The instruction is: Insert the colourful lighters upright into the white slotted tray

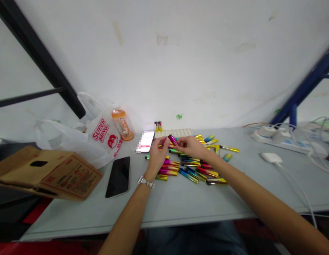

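Observation:
A shiny magenta lighter is tilted between my two hands, its dark end pointing up and left. The fingers of my right hand pinch its lower end. My left hand, with a metal watch at the wrist, is closed right beside the upper end; a bit of pink shows among its fingers, but what it holds is unclear. Below and around both hands lies a loose pile of metallic lighters in pink, blue, red, green and gold. Behind them sits a white gridded tray, partly hidden, with two lighters upright at its left end.
Left of the pile are a lit phone, a dark phone, an orange drink bottle, a white plastic bag and an open cardboard box. To the right lie a white charger and a power strip with cables.

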`<state>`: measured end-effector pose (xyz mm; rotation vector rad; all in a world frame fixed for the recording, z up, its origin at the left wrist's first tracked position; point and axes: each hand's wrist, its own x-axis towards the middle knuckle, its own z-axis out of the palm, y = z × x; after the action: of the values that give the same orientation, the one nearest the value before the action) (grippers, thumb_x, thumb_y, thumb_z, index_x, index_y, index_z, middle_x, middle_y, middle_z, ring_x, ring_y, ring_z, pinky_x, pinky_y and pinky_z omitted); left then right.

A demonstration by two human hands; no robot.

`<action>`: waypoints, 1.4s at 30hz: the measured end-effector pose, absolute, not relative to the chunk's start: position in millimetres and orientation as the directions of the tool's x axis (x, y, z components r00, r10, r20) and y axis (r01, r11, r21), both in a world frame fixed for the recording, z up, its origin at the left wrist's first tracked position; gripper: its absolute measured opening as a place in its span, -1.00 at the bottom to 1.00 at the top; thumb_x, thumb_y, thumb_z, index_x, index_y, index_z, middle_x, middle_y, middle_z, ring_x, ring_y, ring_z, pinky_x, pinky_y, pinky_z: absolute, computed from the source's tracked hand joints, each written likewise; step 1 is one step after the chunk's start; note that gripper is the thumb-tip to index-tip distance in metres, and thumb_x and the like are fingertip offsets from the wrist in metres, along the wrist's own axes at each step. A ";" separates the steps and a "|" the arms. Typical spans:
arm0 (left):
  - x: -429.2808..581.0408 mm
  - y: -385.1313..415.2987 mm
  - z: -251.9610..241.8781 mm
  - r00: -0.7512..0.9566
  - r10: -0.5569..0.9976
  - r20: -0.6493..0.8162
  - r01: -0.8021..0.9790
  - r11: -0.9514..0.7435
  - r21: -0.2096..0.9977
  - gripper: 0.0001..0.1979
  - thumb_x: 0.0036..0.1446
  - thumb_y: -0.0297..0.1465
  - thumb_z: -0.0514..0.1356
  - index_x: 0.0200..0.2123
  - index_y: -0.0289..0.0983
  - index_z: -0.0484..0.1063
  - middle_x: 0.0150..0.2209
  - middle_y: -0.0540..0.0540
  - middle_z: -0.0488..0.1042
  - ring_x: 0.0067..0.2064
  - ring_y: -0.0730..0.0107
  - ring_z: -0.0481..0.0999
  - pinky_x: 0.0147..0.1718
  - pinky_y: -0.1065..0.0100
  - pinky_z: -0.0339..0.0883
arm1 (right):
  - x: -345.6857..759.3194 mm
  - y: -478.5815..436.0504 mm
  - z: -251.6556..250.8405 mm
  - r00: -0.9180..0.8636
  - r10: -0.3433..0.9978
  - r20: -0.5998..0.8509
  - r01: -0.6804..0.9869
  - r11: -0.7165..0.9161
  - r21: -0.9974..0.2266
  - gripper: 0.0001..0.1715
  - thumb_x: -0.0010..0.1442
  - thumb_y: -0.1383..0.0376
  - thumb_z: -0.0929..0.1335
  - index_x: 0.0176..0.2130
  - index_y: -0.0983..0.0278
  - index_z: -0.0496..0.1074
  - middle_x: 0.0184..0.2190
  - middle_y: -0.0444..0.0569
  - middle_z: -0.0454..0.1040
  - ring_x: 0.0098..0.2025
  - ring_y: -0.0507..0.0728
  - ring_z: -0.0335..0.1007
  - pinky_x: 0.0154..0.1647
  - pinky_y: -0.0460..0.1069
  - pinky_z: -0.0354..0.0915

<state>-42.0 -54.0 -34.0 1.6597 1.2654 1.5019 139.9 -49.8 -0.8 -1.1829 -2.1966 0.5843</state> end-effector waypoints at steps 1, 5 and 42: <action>-37.3 -55.3 -34.1 -0.028 0.916 0.400 0.227 -0.384 0.895 -0.68 0.20 -0.20 0.19 -0.14 -0.32 0.49 -0.18 -0.16 0.55 -0.17 0.30 0.51 -0.15 0.29 0.38 | 140.2 -53.6 -2.0 -0.437 0.855 0.281 0.577 0.506 -0.641 -0.60 0.21 0.05 0.34 -0.45 0.31 0.41 -0.61 -0.19 0.30 -0.55 -0.02 0.10 -0.50 -0.09 -0.02; -22.9 -60.1 -37.8 0.113 0.925 0.362 0.151 -0.376 0.914 -0.69 0.18 -0.17 0.19 -0.31 -0.33 0.50 -0.36 -0.09 0.53 -0.28 0.33 0.50 -0.26 0.34 0.37 | 142.5 -68.2 -10.0 -0.457 0.847 0.272 0.549 0.509 -0.662 -0.68 0.23 0.11 0.32 -0.31 0.32 0.47 -0.53 -0.14 0.41 -0.51 0.01 0.23 -0.46 -0.10 0.07; -3.9 -79.4 -35.7 0.129 0.928 0.350 0.105 -0.364 0.925 -0.61 0.28 -0.05 0.04 -0.39 -0.25 0.27 -0.49 0.06 0.28 -0.46 0.49 0.27 -0.46 0.44 0.18 | 135.2 -85.4 -22.0 -0.266 0.877 0.400 0.244 0.463 -0.852 -0.54 0.28 0.05 0.26 0.00 0.28 0.46 -0.47 -0.11 0.42 -0.41 0.07 0.29 -0.37 -0.06 0.25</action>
<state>-3.9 -79.4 -35.7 1.6232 1.0230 1.3246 135.2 -85.4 -22.0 -0.9582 -1.7656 0.8389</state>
